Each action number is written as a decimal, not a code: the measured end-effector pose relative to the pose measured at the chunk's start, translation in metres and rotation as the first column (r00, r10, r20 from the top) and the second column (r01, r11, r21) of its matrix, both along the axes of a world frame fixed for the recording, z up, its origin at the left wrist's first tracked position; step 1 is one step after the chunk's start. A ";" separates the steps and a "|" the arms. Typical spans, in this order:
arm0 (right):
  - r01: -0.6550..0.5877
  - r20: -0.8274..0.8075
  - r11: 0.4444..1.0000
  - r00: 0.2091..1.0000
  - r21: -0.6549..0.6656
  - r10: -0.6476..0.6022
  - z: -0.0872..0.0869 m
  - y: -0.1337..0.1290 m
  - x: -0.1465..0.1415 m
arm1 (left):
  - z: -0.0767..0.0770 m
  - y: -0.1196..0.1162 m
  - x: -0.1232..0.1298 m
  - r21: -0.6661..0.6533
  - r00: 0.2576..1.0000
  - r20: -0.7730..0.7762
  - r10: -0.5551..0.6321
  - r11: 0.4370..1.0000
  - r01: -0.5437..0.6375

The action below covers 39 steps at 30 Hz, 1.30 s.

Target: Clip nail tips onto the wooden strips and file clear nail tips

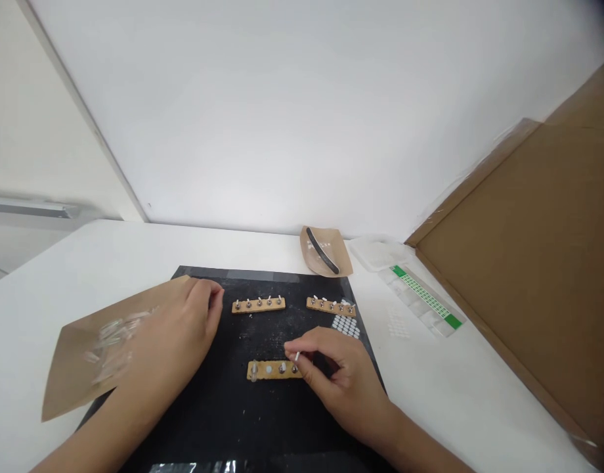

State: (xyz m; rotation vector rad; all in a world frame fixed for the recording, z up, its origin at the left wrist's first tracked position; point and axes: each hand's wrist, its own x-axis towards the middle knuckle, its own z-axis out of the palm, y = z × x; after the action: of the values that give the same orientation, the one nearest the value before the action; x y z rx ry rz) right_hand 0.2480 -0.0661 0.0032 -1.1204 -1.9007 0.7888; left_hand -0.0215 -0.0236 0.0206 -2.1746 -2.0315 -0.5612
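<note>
My right hand [348,387] pinches a small white peg [297,357] between thumb and fingertips, just above the near wooden strip [261,372]. That strip bears a clear upright piece [254,370] at its left end, a round white sticker [269,369] beside it, and small metal holders with white tops. The strip's right end is hidden behind my right hand. My left hand [178,328] is closed, its fingers curled in at the right edge of a brown paper sheet [68,368]. Clear nail tips [115,332] lie on the paper. Whatever the left fingers hold is hidden.
On the black mat [208,407], two more strips, left [243,309] and right [337,311], carry several holders. White stickers [345,326] lie nearby. A curved black nail file [322,251] rests on brown paper at the back. A green-printed packet [427,299] and cardboard [528,249] stand right.
</note>
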 end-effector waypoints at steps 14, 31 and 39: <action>0.019 -0.027 0.992 1.000 0.124 -0.016 0.010 -0.005 0.011 | 0.040 0.040 0.071 -0.092 0.856 0.254 -0.450 0.870 0.484; 0.059 0.013 0.997 0.998 0.054 -0.060 0.001 -0.002 0.009 | 0.045 0.191 0.178 -0.395 0.806 0.294 -0.513 0.703 0.591; 0.150 -0.064 0.983 0.985 -0.104 -0.157 0.001 -0.001 0.009 | 0.055 0.143 0.145 -0.120 0.787 0.376 -0.489 0.817 0.564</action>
State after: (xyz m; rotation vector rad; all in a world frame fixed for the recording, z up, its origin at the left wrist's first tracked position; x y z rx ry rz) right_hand 0.2575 -0.0675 0.0046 -1.2660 -1.7085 0.8318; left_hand 0.1232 0.1195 0.0755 -3.0059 -1.6453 -0.8366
